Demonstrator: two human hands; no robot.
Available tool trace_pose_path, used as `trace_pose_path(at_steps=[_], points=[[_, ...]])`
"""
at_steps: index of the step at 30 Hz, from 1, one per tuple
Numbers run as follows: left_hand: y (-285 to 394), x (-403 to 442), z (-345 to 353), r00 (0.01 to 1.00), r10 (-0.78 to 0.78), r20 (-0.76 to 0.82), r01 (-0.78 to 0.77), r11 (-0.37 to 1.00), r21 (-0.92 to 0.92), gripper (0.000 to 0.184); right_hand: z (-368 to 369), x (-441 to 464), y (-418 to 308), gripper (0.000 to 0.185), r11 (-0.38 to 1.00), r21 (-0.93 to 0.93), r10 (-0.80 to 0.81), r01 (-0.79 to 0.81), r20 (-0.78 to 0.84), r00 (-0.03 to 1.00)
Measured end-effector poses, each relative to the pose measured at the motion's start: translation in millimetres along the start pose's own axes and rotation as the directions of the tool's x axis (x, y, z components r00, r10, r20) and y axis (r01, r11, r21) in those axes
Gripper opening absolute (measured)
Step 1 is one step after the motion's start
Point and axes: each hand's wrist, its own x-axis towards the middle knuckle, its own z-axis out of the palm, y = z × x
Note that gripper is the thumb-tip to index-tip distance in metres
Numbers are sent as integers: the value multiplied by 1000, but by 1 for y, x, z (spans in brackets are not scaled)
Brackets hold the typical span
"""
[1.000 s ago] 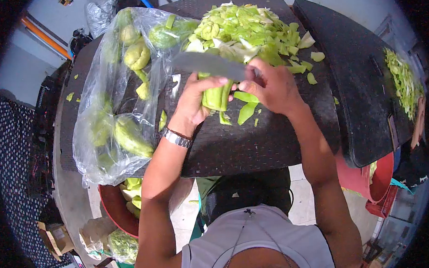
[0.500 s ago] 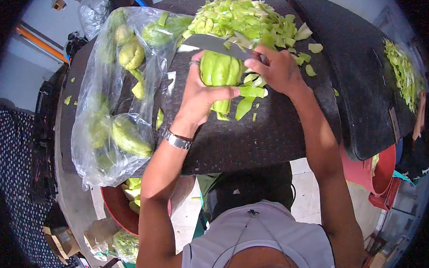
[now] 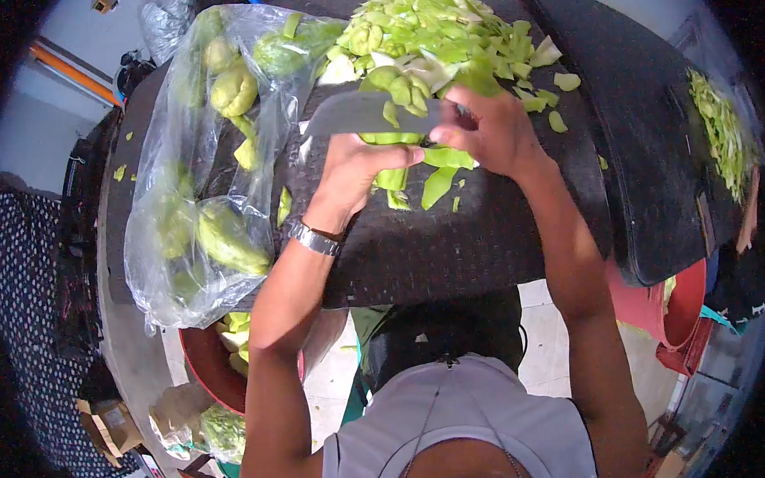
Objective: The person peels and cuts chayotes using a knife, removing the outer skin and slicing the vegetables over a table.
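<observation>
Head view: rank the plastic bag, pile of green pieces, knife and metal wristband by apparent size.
Largest to smallest:
1. Plastic bag
2. Pile of green pieces
3. Knife
4. Metal wristband

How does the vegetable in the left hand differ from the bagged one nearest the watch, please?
The held vegetable is in the left hand; the bagged vegetable lies inside the bag. The knife and hand partly hide the held vegetable; the bagged vegetable shows through plastic. The held vegetable looks brighter than the bagged vegetable. Both are green.
</observation>
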Motion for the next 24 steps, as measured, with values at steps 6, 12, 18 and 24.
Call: trace_pose_path(at_steps=[6,12,18,24], points=[[-5,6,-4,989,146,1,-146,989,-9,68,-6,-1,-8,51,998,-50,35,-30,103,994],[7,0,-3,999,-29,25,31,994,-104,72,-9,0,3,54,993,-37,111,-109,55,992],[2,4,-4,998,50,25,-49,998,-26,80,-13,11,5,56,991,-20,136,-134,119,984],[6,0,-5,999,-36,25,38,995,-94,88,-13,9,26,50,984,-91,157,-154,38,987]])
